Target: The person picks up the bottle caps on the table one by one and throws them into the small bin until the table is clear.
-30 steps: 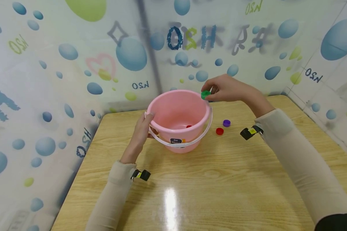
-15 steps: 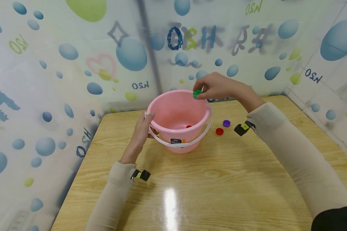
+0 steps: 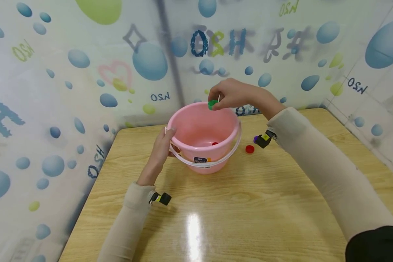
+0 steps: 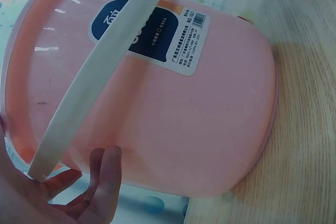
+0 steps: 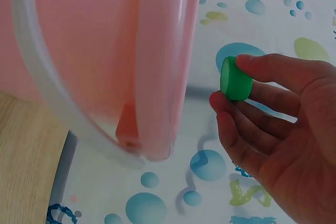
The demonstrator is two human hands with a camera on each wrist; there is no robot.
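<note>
A pink bucket [image 3: 201, 125] stands on the wooden table, its white handle [image 3: 213, 162] hanging down at the front. My left hand [image 3: 158, 145] grips the bucket's left rim, thumb over the edge and fingers against the outer wall [image 4: 157, 124]. Between thumb and fingers my right hand [image 3: 234, 95] pinches a green bottle cap [image 3: 212, 104], held over the far part of the bucket's mouth. The right wrist view shows the green cap [image 5: 235, 78] beyond the rim, outside touch of it. Inside the bucket a red cap [image 3: 215, 143] lies on the bottom, partly hidden by the near rim.
On the table right of the bucket lie a red cap [image 3: 250, 149] and a purple cap [image 3: 256, 139], the latter mostly covered by the right wrist camera [image 3: 264, 139]. A printed sheet [image 3: 144, 65] with blue drops rises behind and beside the table [image 3: 216, 211].
My right hand has moved left with the green cap, from the bucket's right rim to over its mouth. The wrist camera now overlaps the purple cap. My left hand and the bucket stay put.
</note>
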